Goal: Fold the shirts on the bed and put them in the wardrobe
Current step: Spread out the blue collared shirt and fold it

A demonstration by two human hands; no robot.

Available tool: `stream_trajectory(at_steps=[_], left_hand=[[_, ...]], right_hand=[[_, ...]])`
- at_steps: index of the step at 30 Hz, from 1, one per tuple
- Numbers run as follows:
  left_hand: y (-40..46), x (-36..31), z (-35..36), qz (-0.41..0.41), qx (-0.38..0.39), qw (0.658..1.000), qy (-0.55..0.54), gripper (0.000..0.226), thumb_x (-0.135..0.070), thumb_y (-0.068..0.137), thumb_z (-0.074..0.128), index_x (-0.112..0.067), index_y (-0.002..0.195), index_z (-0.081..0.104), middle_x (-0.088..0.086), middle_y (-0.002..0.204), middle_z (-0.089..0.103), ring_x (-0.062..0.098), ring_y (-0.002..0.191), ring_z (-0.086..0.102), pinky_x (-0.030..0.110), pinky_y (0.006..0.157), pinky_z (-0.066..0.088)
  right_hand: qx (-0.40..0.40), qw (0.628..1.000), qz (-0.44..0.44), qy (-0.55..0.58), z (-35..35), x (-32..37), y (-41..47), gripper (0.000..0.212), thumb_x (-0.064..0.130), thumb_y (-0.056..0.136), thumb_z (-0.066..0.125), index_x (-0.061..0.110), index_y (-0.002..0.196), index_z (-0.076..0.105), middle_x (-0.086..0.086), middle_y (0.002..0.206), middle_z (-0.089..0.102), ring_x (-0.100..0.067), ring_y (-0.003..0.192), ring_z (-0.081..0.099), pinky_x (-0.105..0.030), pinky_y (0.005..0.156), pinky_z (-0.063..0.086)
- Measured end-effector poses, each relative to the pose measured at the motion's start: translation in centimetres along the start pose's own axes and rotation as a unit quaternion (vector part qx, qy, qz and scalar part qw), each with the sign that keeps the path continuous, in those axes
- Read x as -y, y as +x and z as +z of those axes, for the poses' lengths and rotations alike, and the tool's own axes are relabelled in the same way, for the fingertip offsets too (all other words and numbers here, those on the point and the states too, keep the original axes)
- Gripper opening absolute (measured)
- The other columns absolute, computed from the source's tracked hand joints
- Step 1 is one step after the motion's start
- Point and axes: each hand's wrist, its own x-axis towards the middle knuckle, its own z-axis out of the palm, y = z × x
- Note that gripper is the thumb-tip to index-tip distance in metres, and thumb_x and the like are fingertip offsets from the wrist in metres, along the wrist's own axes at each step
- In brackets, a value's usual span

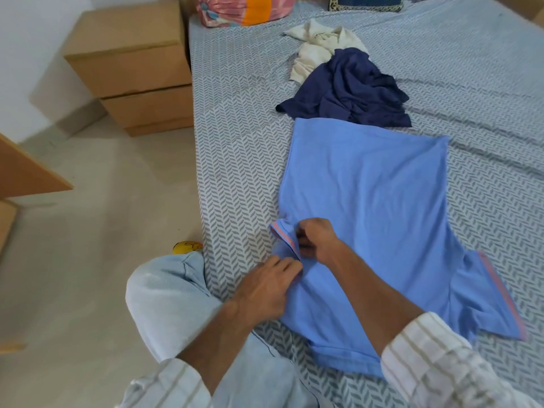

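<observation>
Your right hand (316,241) and left hand (266,290) are both pinched shut on the sleeve (284,235) of the light blue shirt (368,201), spread mid-frame on the bed (235,128). You're folding; next, lay that sleeve inward, flat.

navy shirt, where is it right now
In the head view the navy shirt lies crumpled mid-bed, just beyond the far edge of the spread light blue shirt and overlapping the cream shirt behind it.
</observation>
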Motion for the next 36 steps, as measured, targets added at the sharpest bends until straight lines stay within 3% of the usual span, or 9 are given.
stream_trajectory(at_steps=[5, 8, 11, 15, 18, 23, 28, 32, 36], left_hand=[[0.0, 0.4, 0.5, 0.095, 0.059, 0.993, 0.043, 0.059, -0.021, 0.066, 0.034, -0.024, 0.117, 0.065, -0.008, 0.12, 0.066, 0.022, 0.095, 0.061, 0.032, 0.076, 0.055], [-0.1, 0.7, 0.6, 0.097, 0.085, 0.991, 0.037, 0.045, -0.019, 0.061, 0.056, -0.021, 0.103, 0.072, -0.003, 0.102, 0.068, 0.024, 0.095, 0.061, 0.033, 0.078, 0.055], [-0.3, 0.1, 0.3, 0.057, 0.076, 0.993, 0.066, 0.039, -0.012, 0.046, 0.073, -0.016, 0.083, 0.066, 0.0, 0.084, 0.06, 0.025, 0.082, 0.06, 0.032, 0.063, 0.053], [-1.0, -0.5, -0.5, -0.124, 0.046, 0.987, 0.093, 0.055, -0.008, 0.065, 0.065, -0.013, 0.117, 0.047, 0.005, 0.113, 0.051, 0.027, 0.106, 0.049, 0.035, 0.08, 0.044], [-0.9, -0.8, -0.3, -0.161, 0.086, 0.976, 0.122, 0.067, -0.01, 0.076, 0.061, -0.011, 0.137, 0.033, 0.009, 0.122, 0.049, 0.028, 0.113, 0.047, 0.038, 0.085, 0.046], [-0.1, -2.6, 0.0, -0.094, 0.13, 0.964, 0.213, 0.073, -0.005, 0.083, 0.062, -0.007, 0.144, 0.023, 0.015, 0.11, 0.061, 0.034, 0.102, 0.06, 0.043, 0.079, 0.049], [0.2, -4.0, 0.7, -0.015, 0.113, 0.961, 0.251, 0.076, -0.007, 0.034, 0.085, -0.013, 0.102, 0.053, 0.005, 0.066, 0.057, 0.024, 0.056, 0.06, 0.031, 0.044, 0.047], [0.2, -3.8, 1.2, -0.041, 0.114, 0.964, 0.237, 0.086, -0.006, 0.039, 0.084, -0.012, 0.112, 0.039, 0.007, 0.077, 0.056, 0.024, 0.062, 0.06, 0.03, 0.04, 0.045], [0.2, -4.8, 0.8, 0.021, 0.12, 0.974, 0.193, 0.076, 0.003, 0.051, 0.076, -0.015, 0.112, 0.036, 0.008, 0.086, 0.053, 0.029, 0.069, 0.06, 0.033, 0.043, 0.044]], right_hand=[[-0.017, 0.994, -0.083, -0.074, -1.0, -0.7, -0.7, 0.046, 0.052, 0.086, 0.068, 0.011, 0.104, 0.057, -0.006, 0.095, 0.067, -0.02, 0.076, 0.061, -0.03, 0.065, 0.049], [-0.027, 0.882, -0.224, -0.414, -0.9, -2.2, -0.8, 0.096, 0.05, 0.063, 0.088, 0.014, 0.138, 0.042, -0.006, 0.122, 0.054, -0.024, 0.108, 0.057, -0.036, 0.096, 0.046], [-0.037, 0.801, -0.287, -0.525, -1.3, -2.7, -0.6, 0.073, 0.019, 0.073, 0.076, 0.006, 0.137, 0.044, -0.017, 0.13, 0.051, -0.037, 0.114, 0.055, -0.037, 0.094, 0.042], [-0.124, 0.851, -0.264, -0.438, -2.9, -2.7, -0.7, 0.017, 0.015, 0.091, 0.053, 0.008, 0.1, 0.065, -0.018, 0.107, 0.069, -0.038, 0.104, 0.062, -0.038, 0.079, 0.045], [-0.141, 0.931, -0.216, -0.26, -4.8, -3.1, -1.0, 0.032, 0.034, 0.097, 0.052, 0.012, 0.075, 0.058, -0.009, 0.075, 0.065, -0.032, 0.08, 0.066, -0.041, 0.066, 0.054], [-0.163, 0.949, -0.205, -0.178, -7.0, -4.0, -1.2, 0.029, 0.036, 0.102, 0.047, 0.014, 0.086, 0.057, 0.004, 0.074, 0.056, -0.024, 0.08, 0.058, -0.031, 0.06, 0.035], [-0.122, 0.976, -0.159, -0.085, -7.6, -3.7, -1.5, 0.034, 0.051, 0.09, 0.064, 0.019, 0.102, 0.058, 0.0, 0.088, 0.064, -0.017, 0.078, 0.065, -0.022, 0.048, 0.047], [-0.055, 0.985, -0.12, -0.109, -8.4, -4.2, -1.2, 0.041, 0.013, 0.078, 0.077, 0.019, 0.113, 0.056, -0.006, 0.096, 0.062, -0.021, 0.076, 0.067, -0.033, 0.051, 0.056], [-0.078, 0.978, -0.182, -0.071, -11.0, -3.0, -2.1, 0.028, 0.005, 0.084, 0.067, 0.018, 0.108, 0.061, -0.001, 0.086, 0.061, -0.019, 0.07, 0.065, -0.029, 0.048, 0.051]])
